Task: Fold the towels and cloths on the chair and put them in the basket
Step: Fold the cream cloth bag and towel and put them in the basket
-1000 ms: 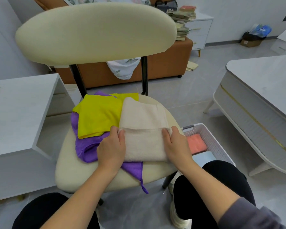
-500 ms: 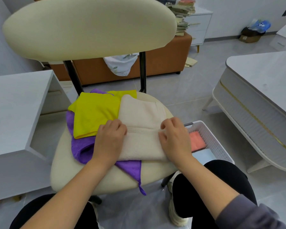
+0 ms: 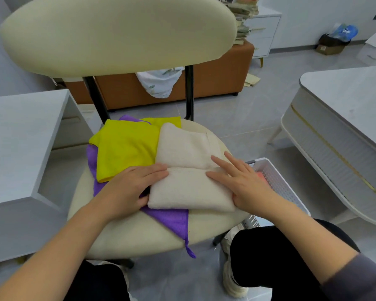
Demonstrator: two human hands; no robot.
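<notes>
A cream towel is pressed flat on a chair seat by two hands.

The chair [image 3: 126, 233] carries a purple cloth [image 3: 169, 218] at its front edge, a yellow cloth [image 3: 126, 148] toward its back left, and the half-folded cream towel [image 3: 189, 187] on top. The white basket [image 3: 280, 187] is seen just beside the seat's right edge. The left hand [image 3: 130, 187] and right hand [image 3: 245, 183] are laid on the towel, fingers [image 3: 221, 161] extended and slightly apart, nothing gripped.

Three cloths on one chair [image 3: 139, 233]: one cream towel [image 3: 189, 187], one yellow cloth [image 3: 126, 151], one purple cloth [image 3: 169, 218]. One white basket [image 3: 280, 187]. Two hands: left hand [image 3: 130, 187], right hand [image 3: 245, 183].
</notes>
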